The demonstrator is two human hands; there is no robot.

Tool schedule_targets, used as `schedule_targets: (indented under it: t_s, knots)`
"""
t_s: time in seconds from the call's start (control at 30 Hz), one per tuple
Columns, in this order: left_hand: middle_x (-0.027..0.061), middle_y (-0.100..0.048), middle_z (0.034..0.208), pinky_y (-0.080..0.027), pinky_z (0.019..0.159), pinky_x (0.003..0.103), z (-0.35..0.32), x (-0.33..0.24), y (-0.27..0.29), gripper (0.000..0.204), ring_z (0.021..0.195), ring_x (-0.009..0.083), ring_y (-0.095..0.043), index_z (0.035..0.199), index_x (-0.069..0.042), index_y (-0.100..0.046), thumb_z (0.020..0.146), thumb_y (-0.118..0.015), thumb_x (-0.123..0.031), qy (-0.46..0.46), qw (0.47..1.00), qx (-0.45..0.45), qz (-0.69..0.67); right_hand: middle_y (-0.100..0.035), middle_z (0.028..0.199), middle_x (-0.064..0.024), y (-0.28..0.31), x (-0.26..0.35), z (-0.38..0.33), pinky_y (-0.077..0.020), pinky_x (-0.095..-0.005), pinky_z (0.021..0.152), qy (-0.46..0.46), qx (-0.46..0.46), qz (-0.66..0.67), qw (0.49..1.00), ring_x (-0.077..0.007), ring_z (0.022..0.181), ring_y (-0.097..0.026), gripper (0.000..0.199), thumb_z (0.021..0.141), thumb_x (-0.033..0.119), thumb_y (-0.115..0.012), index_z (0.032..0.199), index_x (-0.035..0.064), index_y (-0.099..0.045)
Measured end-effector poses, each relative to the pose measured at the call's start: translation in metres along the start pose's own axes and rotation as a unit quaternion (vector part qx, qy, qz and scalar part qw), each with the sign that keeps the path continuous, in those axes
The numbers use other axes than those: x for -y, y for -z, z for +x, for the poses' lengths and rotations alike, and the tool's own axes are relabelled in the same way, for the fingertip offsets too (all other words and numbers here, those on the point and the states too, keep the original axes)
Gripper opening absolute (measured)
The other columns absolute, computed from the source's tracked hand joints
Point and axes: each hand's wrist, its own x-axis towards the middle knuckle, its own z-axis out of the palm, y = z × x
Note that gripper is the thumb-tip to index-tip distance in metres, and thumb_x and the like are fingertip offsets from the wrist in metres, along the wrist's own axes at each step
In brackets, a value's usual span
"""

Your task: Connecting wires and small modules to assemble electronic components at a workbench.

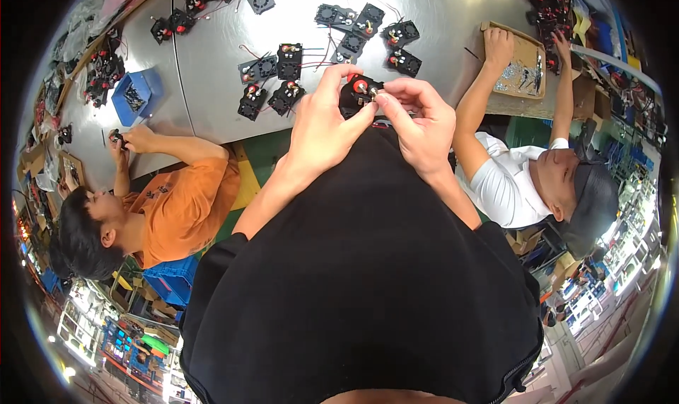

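Both hands are up close over the tabletop point(424, 22) edge. The left hand point(322, 124) cups a small black fan unit point(353, 96) to steady it, while the right hand point(422, 121) pinches a tiny part at its top, probably for control. More fan units point(272, 78) lie scattered just beyond.

On the worktop point(212, 50) beyond the held fan module point(357, 93) lie roughly fifteen small black fan modules point(288, 61), one blue bin point(138, 93), one cardboard tray point(527, 68).

Head camera, straight down (close) over steel table point(212, 43)
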Motion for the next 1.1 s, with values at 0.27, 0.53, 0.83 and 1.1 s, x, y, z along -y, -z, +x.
schedule_targets:
  t_s: [0.27,0.53,0.83,1.1]
  knots:
    - [0.0097,-0.067,0.091,-0.051,0.072,0.029,0.005,0.0,-0.002,0.043,0.082,0.0158,-0.065,0.118,-0.002,-0.05,0.082,-0.07,-0.01,0.029,0.997,0.036,-0.055,-0.066,0.095,-0.0085,0.016,-0.006,0.009,-0.0521,-0.0244,0.074,-0.156,0.036,0.205,0.966,-0.0115,0.086,-0.063,0.019,0.092,0.01,-0.063,0.105,-0.003,-0.061]
    - [0.0113,-0.064,0.094,-0.055,0.067,0.027,0.019,-0.004,-0.016,0.034,0.077,0.017,-0.067,0.115,0.001,-0.049,0.086,-0.067,-0.002,0.14,0.964,0.076,-0.213,-0.065,0.088,-0.0022,0.028,-0.019,0.012,-0.0501,-0.0223,0.072,-0.1,-0.03,0.187,0.977,-0.0072,0.078,-0.06,0.014,0.091,0.008,-0.063,0.102,-0.0017,-0.065]
    - [0.0132,-0.065,0.093,-0.055,0.072,0.032,0.04,0.016,-0.019,0.033,0.078,0.0214,-0.066,0.114,0.0,-0.053,0.085,-0.067,-0.008,0.232,0.941,0.042,-0.243,-0.068,0.077,-0.007,0.218,-0.196,0.076,-0.0486,-0.0289,0.068,-0.079,-0.507,-0.088,0.854,-0.0144,0.07,-0.061,0.021,0.084,0.02,-0.066,0.09,-0.0006,-0.068]
    - [0.0128,-0.065,0.094,-0.055,0.075,0.033,0.057,0.012,-0.027,0.033,0.079,0.0221,-0.066,0.112,0.001,-0.053,0.084,-0.068,-0.01,0.23,0.946,-0.024,-0.226,-0.07,0.079,-0.0166,0.316,-0.297,0.122,-0.0525,-0.0376,0.071,-0.131,-0.522,-0.296,0.789,-0.0295,0.074,-0.068,0.019,0.078,0.015,-0.067,0.089,-0.0008,-0.07]
